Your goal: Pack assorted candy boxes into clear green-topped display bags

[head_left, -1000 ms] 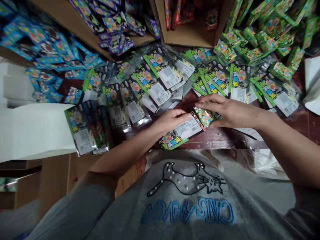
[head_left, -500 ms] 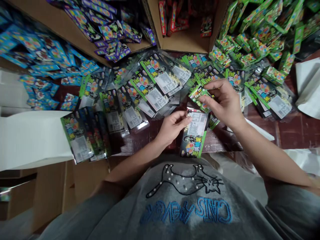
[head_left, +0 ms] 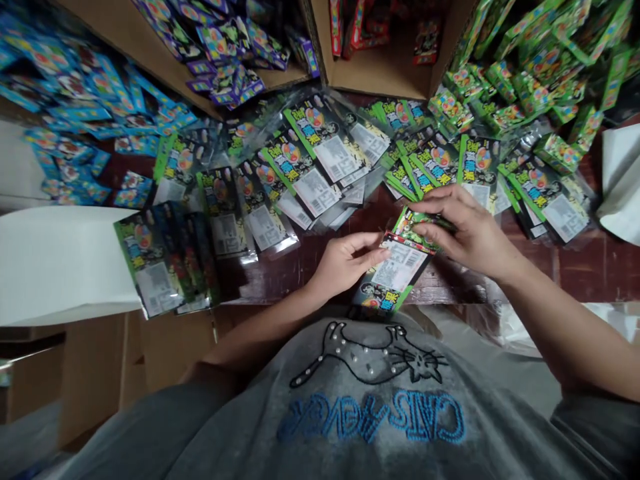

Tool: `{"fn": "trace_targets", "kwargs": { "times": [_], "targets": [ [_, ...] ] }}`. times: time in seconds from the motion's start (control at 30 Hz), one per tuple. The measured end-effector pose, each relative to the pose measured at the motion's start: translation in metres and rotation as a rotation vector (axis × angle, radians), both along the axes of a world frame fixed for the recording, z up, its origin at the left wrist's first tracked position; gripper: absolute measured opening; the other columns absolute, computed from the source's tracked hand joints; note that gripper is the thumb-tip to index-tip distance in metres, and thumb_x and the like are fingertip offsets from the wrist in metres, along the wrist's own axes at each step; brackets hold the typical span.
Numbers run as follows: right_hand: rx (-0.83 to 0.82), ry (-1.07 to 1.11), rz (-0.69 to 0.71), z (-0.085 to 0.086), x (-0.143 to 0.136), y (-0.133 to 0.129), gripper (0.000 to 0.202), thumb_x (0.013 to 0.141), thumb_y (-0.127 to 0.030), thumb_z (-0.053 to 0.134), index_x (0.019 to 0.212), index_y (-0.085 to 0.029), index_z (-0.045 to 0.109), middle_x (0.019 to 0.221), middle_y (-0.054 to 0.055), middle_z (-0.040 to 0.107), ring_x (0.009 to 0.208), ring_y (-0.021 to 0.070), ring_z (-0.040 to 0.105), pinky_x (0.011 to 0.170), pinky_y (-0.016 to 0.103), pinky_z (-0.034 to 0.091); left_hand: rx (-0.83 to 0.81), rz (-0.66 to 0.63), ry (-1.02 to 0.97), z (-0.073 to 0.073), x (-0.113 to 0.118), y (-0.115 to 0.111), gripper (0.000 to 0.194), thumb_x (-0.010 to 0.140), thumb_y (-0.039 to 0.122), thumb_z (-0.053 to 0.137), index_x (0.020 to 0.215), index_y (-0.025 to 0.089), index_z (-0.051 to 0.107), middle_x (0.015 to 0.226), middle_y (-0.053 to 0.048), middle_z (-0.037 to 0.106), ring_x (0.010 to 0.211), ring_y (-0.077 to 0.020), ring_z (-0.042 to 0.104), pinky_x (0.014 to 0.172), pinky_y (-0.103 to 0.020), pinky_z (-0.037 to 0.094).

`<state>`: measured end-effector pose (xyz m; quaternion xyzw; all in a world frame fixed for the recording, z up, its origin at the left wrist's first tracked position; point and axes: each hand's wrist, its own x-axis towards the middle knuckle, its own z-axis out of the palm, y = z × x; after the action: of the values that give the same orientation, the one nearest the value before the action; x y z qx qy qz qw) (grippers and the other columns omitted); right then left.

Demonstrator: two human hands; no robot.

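Note:
My left hand (head_left: pixel 353 261) pinches a printed plastic pouch (head_left: pixel 400 267) by its side near the upper end. The pouch is black and green with a white label, and a red edge shows at its mouth. In my right hand (head_left: pixel 467 230) is a small green box (head_left: pixel 407 223), held between thumb and fingers. The box is right at the pouch's mouth; whether its lower end is inside I cannot tell. Several similar pouches (head_left: pixel 310 190) lie spread beyond my hands, some overlapping.
Blue boxes (head_left: pixel 75 160) are heaped at the left. Purple boxes (head_left: pixel 225 50) and red boxes (head_left: pixel 370 27) sit in cardboard cartons (head_left: pixel 385 77) at the back. Green boxes (head_left: pixel 520 93) are piled at the right. Filled-looking pouches (head_left: pixel 155 267) stand at the table's left front, beside white sheeting (head_left: pixel 60 267).
My right hand has brought the green box down to the pouch's mouth. The pouch has tilted, its upper end moving to the right.

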<state>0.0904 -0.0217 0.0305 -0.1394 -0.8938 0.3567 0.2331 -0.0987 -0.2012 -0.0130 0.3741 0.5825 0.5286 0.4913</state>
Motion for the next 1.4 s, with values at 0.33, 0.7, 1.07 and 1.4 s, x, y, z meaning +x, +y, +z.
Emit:
{"fn": "trace_targets", "kwargs": {
  "times": [0.33,0.7,1.07,1.4],
  "targets": [
    [-0.088,0.059,-0.07,-0.009,-0.024,-0.003,0.027,0.108,-0.037,0.059,0.131,-0.027,0.067,0.119,0.009,0.071,0.111,0.0247,0.072,0.1,0.046,0.061,-0.043,0.024,-0.1,-0.01,-0.008,0.002,0.039,0.086,0.041,0.085,0.117,0.019,0.079,0.116,-0.008,0.083,0.098,-0.0185,0.076,0.093,-0.034,0.063],
    [-0.042,0.031,-0.215,-0.01,-0.014,-0.021,0.026,0.106,-0.044,0.058,0.124,-0.032,0.073,0.111,0.011,0.065,0.114,0.032,0.066,0.106,0.062,0.056,-0.025,0.055,-0.091,-0.013,-0.011,-0.004,0.039,0.084,0.043,0.088,0.114,0.02,0.08,0.111,-0.007,0.083,0.096,-0.0182,0.076,0.094,-0.036,0.064],
    [0.01,0.076,-0.153,-0.012,-0.024,-0.026,0.023,0.107,-0.044,0.057,0.122,-0.03,0.067,0.112,0.01,0.071,0.112,0.0281,0.068,0.099,0.053,0.057,0.005,0.049,-0.045,-0.005,-0.009,-0.009,0.039,0.086,0.042,0.087,0.116,0.02,0.079,0.11,-0.006,0.083,0.095,-0.0185,0.076,0.092,-0.035,0.064],
    [-0.101,-0.073,-0.026,-0.001,-0.024,-0.019,0.04,0.102,-0.048,0.067,0.136,-0.026,0.067,0.117,0.01,0.075,0.108,0.0259,0.07,0.095,0.044,0.058,0.054,0.079,-0.029,-0.009,-0.006,-0.013,0.038,0.084,0.038,0.087,0.115,0.018,0.074,0.105,-0.006,0.084,0.092,-0.0179,0.078,0.087,-0.032,0.065]
  ]
}}
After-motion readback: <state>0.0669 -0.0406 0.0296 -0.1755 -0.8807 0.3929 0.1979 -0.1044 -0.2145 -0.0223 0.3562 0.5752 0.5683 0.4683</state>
